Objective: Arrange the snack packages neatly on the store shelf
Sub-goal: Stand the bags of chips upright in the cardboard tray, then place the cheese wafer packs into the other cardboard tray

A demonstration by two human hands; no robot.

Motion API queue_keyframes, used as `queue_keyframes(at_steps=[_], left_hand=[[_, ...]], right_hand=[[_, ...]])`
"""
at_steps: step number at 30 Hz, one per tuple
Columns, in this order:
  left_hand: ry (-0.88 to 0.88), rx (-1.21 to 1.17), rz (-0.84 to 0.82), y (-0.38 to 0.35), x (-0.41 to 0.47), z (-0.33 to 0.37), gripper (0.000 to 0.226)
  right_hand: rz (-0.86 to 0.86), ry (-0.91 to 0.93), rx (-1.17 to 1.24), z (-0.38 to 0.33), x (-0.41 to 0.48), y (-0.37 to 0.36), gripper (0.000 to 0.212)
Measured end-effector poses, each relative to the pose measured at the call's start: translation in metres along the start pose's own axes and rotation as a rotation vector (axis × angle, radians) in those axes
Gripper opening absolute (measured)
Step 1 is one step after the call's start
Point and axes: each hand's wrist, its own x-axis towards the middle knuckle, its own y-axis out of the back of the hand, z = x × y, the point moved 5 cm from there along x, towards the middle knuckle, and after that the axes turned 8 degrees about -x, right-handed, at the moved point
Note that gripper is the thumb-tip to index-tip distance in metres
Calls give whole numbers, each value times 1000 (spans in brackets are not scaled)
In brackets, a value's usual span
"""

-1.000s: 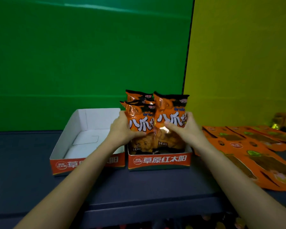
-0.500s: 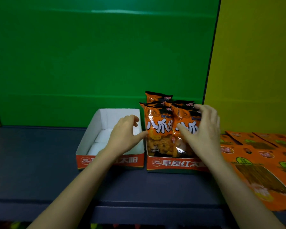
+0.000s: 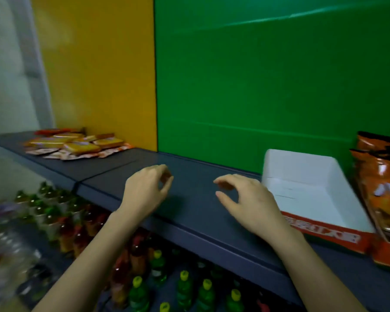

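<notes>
Snack packages (image 3: 379, 176), two orange bags showing, stand at the right edge, out of both hands. Left hand (image 3: 144, 192) and right hand (image 3: 250, 206) hover over the dark shelf (image 3: 194, 212), fingers loosely curled, holding nothing. One empty white carton (image 3: 302, 174) sits just beside the right hand; a blurred heap of flat packets (image 3: 77, 144) lies far left.

Yellow panel (image 3: 95, 64) L, green panel (image 3: 268, 75) R, dk grey shelf (image 3: 189, 212), dim.
</notes>
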Motion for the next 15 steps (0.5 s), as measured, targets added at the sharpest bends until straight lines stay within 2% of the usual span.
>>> queue_keyframes(at_steps=[8,15], left_hand=[[113,149,-10,80,-21,-178,24],[103,200,-16,130,-18,-287,25]], right_hand=[[-87,92,64,-147,79,-92,30],[-135,69,96,-243,147,-151,30]])
